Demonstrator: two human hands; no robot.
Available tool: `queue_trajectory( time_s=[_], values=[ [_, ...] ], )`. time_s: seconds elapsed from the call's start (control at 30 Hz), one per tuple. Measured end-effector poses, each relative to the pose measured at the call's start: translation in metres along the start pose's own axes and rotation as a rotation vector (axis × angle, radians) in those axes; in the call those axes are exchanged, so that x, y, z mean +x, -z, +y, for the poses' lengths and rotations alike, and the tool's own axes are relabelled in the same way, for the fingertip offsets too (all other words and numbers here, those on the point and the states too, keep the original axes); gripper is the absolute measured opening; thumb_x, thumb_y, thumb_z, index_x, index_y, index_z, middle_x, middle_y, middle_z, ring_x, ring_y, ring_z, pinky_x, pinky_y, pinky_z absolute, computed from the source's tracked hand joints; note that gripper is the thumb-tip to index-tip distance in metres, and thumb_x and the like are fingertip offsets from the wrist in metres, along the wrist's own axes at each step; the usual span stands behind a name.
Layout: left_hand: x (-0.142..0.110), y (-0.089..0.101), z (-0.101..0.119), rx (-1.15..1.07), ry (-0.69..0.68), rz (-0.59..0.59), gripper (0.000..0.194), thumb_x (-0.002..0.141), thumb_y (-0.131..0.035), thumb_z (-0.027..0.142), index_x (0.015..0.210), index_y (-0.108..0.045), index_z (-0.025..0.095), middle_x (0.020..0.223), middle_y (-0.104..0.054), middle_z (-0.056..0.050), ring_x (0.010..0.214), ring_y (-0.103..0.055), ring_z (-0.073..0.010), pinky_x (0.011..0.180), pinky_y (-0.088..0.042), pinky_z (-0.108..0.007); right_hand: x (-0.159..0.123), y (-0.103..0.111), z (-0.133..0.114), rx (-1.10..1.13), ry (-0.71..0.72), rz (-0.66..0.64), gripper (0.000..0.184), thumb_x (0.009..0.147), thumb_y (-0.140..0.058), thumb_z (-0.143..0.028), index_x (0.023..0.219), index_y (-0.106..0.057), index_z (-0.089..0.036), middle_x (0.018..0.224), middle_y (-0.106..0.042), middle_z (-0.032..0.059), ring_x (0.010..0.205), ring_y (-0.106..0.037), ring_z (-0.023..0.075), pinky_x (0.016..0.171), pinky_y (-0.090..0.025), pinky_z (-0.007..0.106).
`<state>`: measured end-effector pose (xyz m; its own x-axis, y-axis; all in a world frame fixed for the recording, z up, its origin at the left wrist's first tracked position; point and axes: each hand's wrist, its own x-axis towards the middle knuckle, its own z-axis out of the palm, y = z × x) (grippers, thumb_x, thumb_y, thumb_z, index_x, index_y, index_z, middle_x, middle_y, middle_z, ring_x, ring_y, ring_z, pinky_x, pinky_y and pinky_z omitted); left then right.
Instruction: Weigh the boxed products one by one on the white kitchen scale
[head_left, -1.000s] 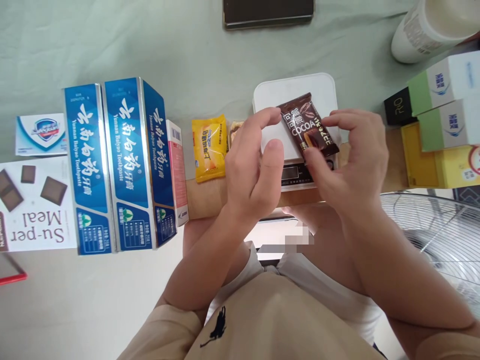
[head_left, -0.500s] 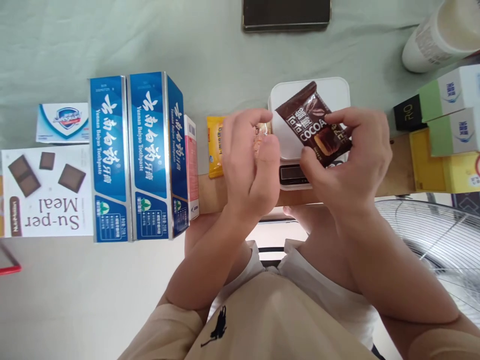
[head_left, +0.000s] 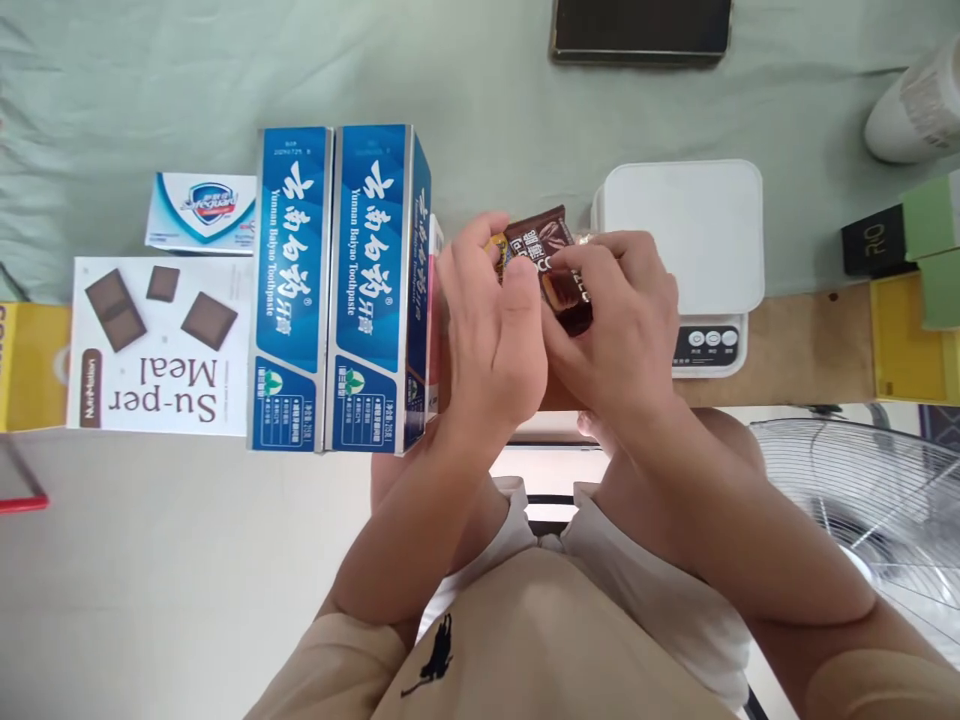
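My right hand [head_left: 619, 325] pinches a brown cocoa snack packet [head_left: 555, 235] between thumb and fingers, just left of the white kitchen scale [head_left: 686, 235]. The packet is tilted, and the hand covers its right side. My left hand [head_left: 491, 335] curves beside the packet's left edge, thumb and index finger apart. Between them shows a bit of a yellow packet [head_left: 496, 247], mostly hidden. A shiny wrapper edge [head_left: 585, 238] peeks out above my right fingers. The scale's pan holds nothing; my right hand hides part of its display strip.
Blue toothpaste boxes [head_left: 367, 290] stand left of my hands, beside a white Su-per Meal box [head_left: 161, 345] and a Safeguard box [head_left: 201, 210]. A black phone [head_left: 641, 28] lies at the back. Right are a white bottle [head_left: 915, 110], a yellow box [head_left: 911, 340] and a fan [head_left: 862, 500].
My right hand has carried the cocoa packet left, from above the scale to beside my left hand. My left hand has shifted left relative to the scale. The whole view has swung left.
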<state>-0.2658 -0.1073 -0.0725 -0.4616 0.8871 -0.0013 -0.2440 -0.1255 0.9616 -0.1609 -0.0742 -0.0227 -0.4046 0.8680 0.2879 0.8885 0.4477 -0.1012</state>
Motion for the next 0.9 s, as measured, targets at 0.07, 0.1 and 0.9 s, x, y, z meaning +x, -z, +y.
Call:
queue_trajectory(
  time_s=[0.07, 0.1, 0.9],
  values=[
    [0.001, -0.002, 0.001, -0.008, -0.010, 0.078, 0.053, 0.094, -0.051, 0.077, 0.124, -0.057, 0.034, 0.131, -0.061, -0.009, 0.127, -0.059, -0.0291, 0.113, -0.050, -0.050, -0.002, 0.001, -0.001, -0.003, 0.052, -0.021, 0.020, 0.090, -0.063, -0.035, 0.107, -0.068, -0.026, 0.122, -0.071, 0.0105, 0.103, -0.068, 0.0281, 0.083, -0.049, 0.046],
    [0.002, -0.003, 0.000, -0.022, -0.018, 0.088, 0.055, 0.093, -0.051, 0.078, 0.125, -0.057, 0.034, 0.129, -0.062, -0.009, 0.125, -0.060, -0.0289, 0.112, -0.050, -0.050, -0.004, 0.001, -0.002, -0.001, 0.075, -0.027, 0.019, 0.091, -0.061, -0.033, 0.106, -0.069, -0.026, 0.122, -0.072, 0.0101, 0.103, -0.068, 0.0271, 0.082, -0.048, 0.045],
    [-0.003, -0.029, 0.010, -0.067, -0.475, 0.020, 0.027, 0.105, -0.041, 0.040, 0.109, -0.066, 0.031, 0.105, -0.067, -0.006, 0.102, -0.061, -0.0232, 0.092, -0.053, -0.047, -0.010, 0.044, 0.030, 0.136, 0.191, 0.040, 0.024, 0.091, -0.058, -0.024, 0.111, -0.072, -0.026, 0.116, -0.078, 0.0066, 0.102, -0.074, 0.0230, 0.084, -0.057, 0.041]
  ],
)
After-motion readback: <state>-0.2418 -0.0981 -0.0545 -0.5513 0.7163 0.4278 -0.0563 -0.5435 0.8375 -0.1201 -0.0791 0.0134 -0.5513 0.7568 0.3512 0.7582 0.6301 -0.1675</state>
